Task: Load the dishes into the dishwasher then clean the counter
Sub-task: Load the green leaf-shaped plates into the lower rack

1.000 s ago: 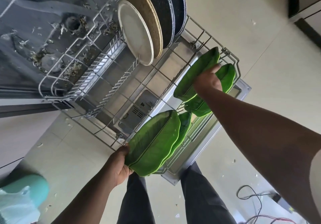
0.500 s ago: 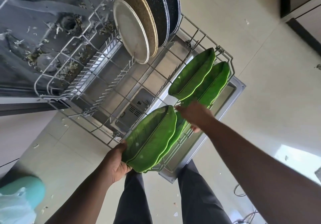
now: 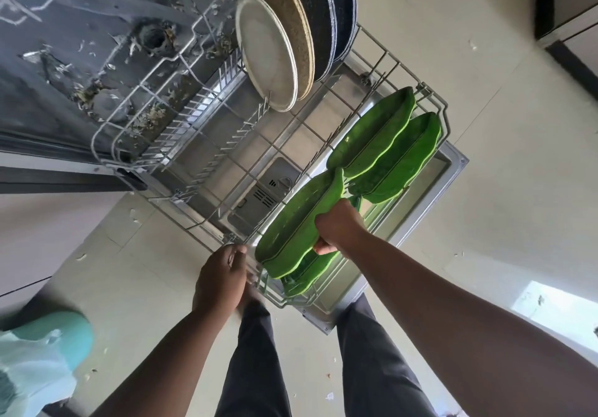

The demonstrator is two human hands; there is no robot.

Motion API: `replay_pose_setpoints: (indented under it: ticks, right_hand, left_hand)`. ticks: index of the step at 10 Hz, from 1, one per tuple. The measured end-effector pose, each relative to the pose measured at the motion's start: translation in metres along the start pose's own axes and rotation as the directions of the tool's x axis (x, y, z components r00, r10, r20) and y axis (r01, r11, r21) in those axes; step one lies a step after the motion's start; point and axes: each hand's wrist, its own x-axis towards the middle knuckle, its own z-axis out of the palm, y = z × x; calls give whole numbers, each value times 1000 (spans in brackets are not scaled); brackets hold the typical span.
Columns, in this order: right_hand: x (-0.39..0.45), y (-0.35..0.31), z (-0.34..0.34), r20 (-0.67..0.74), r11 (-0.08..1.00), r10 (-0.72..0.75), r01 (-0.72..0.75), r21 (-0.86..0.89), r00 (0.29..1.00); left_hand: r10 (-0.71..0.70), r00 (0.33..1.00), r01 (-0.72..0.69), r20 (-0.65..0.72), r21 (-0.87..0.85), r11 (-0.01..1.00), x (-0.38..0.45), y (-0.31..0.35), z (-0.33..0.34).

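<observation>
The wire lower rack point(image 3: 378, 66) of the dishwasher is pulled out over the open door point(image 3: 453, 170). Two pairs of green leaf-shaped plates stand on edge at its right side. My right hand point(image 3: 339, 229) grips the rim of the near green plate point(image 3: 291, 235), with another green plate point(image 3: 302, 278) just behind it. The far pair point(image 3: 372, 135) stands free. My left hand point(image 3: 223, 279) curls over the rack's near front corner. A white plate point(image 3: 268, 57), a tan plate point(image 3: 293, 24) and dark plates point(image 3: 323, 11) stand at the back.
Food scraps litter the dishwasher tub point(image 3: 97, 60) and the tiled floor. A teal bin with a plastic bag point(image 3: 48, 348) sits at the lower left. My legs point(image 3: 255, 358) stand right before the door. A dark cabinet edge point(image 3: 569, 28) is at the upper right.
My right hand left the far green plates and took hold of the near plate's rim. My left hand let go of that plate and moved onto the rack's front corner.
</observation>
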Motion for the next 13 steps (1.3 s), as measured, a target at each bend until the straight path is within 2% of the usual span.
replay_pose_setpoints:
  ticks: [1, 2, 4, 5, 6, 7, 8, 9, 10, 11, 12, 13]
  right_hand:
    - [2, -9, 0, 80, 609, -112, 132, -782, 990]
    - [10, -11, 8, 85, 484, -113, 129, -865, 990]
    - [8, -16, 15, 73, 468, -71, 98, -878, 995]
    - [9, -17, 13, 83, 517, -91, 118, -847, 992]
    - [9, -18, 16, 46, 679, -63, 77, -730, 997]
    - [6, -18, 24, 56, 790, -39, 65, -609, 998]
    - [8, -12, 30, 73, 849, -8, 46, -527, 997]
    - [15, -3, 30, 17, 921, 44, -34, -387, 999]
    - [23, 5, 31, 12, 988, 110, -110, 110, 994]
    - [16, 8, 26, 26, 912, 129, -129, 388, 991]
    - [0, 14, 7, 0, 933, 94, -88, 348, 996]
    - [-18, 29, -26, -160, 996, -93, 94, 4, 983]
  left_hand:
    - [56, 998, -57, 9, 69, 996, -7, -15, 1]
    - [68, 997, -71, 38, 82, 994, -13, -26, 1]
    - [11, 990, -25, 139, 101, 995, -20, -44, -1]
    - [-18, 979, -2, 204, 99, 995, -25, -48, -7]
    - [-56, 972, 31, 229, 112, 993, -27, -56, -9]
    - [-71, 969, 40, 239, 133, 990, -28, -61, -10]
    - [-73, 971, 39, 229, 149, 988, -30, -64, -9]
    - [-82, 973, 45, 215, 174, 984, -34, -65, -5]
    - [-83, 982, 54, 171, 166, 985, -39, -58, 4]
    - [-149, 972, 123, 180, 150, 981, -48, -49, 17]
    - [-193, 962, 165, 191, 155, 974, -57, -34, 38]
    - [-236, 946, 237, 221, 20, 971, -68, -7, 59]
